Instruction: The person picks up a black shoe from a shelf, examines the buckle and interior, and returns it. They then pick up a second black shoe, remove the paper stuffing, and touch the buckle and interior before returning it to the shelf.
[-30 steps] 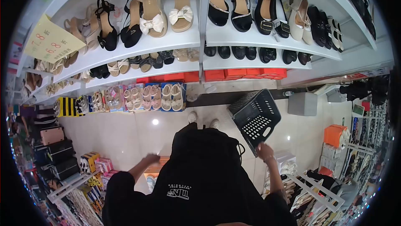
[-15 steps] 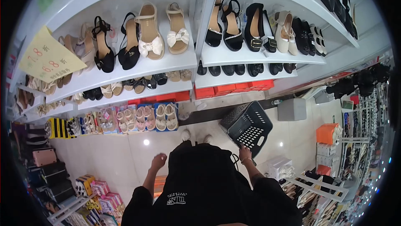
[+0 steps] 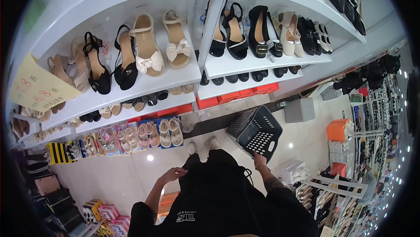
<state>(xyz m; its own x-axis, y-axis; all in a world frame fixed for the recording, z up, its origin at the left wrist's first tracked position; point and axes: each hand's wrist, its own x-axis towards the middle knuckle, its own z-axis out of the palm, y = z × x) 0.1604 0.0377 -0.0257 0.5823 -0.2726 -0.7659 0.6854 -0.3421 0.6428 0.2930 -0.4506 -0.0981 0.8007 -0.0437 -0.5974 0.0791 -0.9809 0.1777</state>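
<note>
My right hand (image 3: 260, 160) is closed on the near rim of a dark grey plastic basket (image 3: 245, 128), which is tilted and shows no contents. My left hand (image 3: 173, 174) hangs beside my black shirt, its fingers bent forward; whether they are pressed together is too small to tell, and no object shows in it. Beyond both hands, white shelves carry shoes, among them beige sandals with white bows (image 3: 149, 64), black strapped heels (image 3: 127, 74) and black shoes with gold buckles (image 3: 261, 50).
A yellow price sign (image 3: 41, 84) hangs at the left. Boxed children's sandals (image 3: 171, 133) line the floor under the shelves. A grey block (image 3: 299, 110) stands right of the basket. Orange boxes (image 3: 337, 129) and racks of goods are at the right, and another person (image 3: 369, 184) is there.
My left hand has moved up and inward toward my shirt. The view has shifted, so the shelves sit a little lower and further left. My right hand still holds the basket.
</note>
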